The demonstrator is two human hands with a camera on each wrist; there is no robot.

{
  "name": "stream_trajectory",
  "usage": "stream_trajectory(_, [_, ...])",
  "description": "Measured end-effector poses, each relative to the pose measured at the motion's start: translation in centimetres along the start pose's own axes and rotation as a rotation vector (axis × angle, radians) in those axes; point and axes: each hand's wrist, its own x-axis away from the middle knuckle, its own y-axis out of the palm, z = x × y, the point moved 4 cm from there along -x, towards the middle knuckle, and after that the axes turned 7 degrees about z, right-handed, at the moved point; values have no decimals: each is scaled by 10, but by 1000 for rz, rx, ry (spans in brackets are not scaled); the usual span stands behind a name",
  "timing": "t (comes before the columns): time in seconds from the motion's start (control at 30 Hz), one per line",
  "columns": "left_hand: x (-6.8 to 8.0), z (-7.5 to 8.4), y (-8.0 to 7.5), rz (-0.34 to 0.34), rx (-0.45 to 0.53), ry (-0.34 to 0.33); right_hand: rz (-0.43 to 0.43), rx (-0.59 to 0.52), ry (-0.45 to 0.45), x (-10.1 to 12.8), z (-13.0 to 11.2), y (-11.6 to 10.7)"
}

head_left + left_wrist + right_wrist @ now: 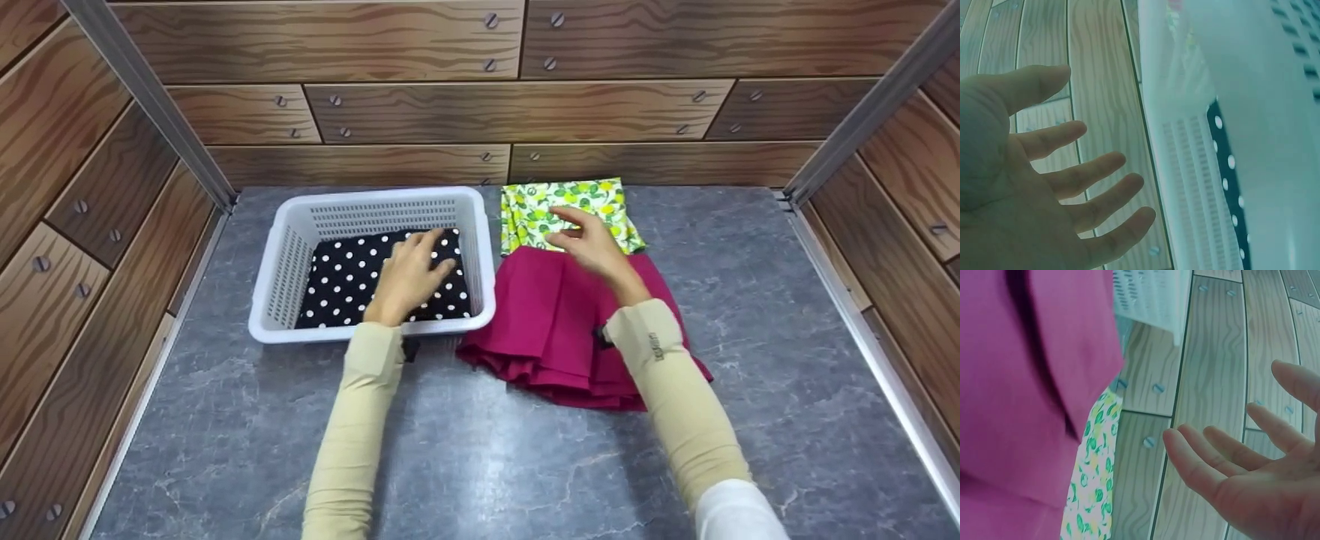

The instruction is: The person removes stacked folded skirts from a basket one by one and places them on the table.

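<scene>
We count one white slotted plastic basket (292, 274), three folded cloths: one black polka-dot (341, 281), one magenta (547, 330), one lemon-print (532, 206); two hands.

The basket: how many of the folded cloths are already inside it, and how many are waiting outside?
One is in: the polka-dot cloth lies folded in the white basket, with the left hand open over it. In hand: the right hand, open with no grip on anything, hovers over the lemon-print cloth and the magenta cloth. Left: those two, both folded on the grey tabletop beside the basket.
</scene>
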Motion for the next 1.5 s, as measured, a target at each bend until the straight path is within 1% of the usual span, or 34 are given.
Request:
stream_trajectory(0.2, [4,-20,-14,17,-23,-39,-18,-27,-11,-6,-10,16])
stream_trajectory(0.37, [7,-33,-22,20,-31,-65,-45,-45,-20,-8,-18,28])
stream_trajectory(0.5, [9,-45,-28,16,-39,-83,-50,-64,-30,-10,-24,38])
stream_trajectory(0.67, [10,-64,-38,6,-62,-118,-64,-79,-46,-13,-33,57])
stream_trajectory(0.73, [10,-70,-43,8,-69,-132,-84,-100,-36,-15,-37,66])
stream_trajectory(0.87, [8,-81,-53,4,-77,-156,-133,-126,18,-20,-44,83])
stream_trajectory(1.07, [1,-94,-67,-15,-53,-176,-213,-101,131,-28,-53,102])
stream_trajectory(1.2, [-6,-101,-74,-57,-28,-182,-261,-115,206,-31,-58,111])
stream_trajectory(1.37, [-13,-107,-79,-120,2,-174,-281,-99,282,-35,-57,121])
stream_trajectory(1.5, [-14,-113,-84,-135,46,-207,-296,-81,313,-35,-57,135])
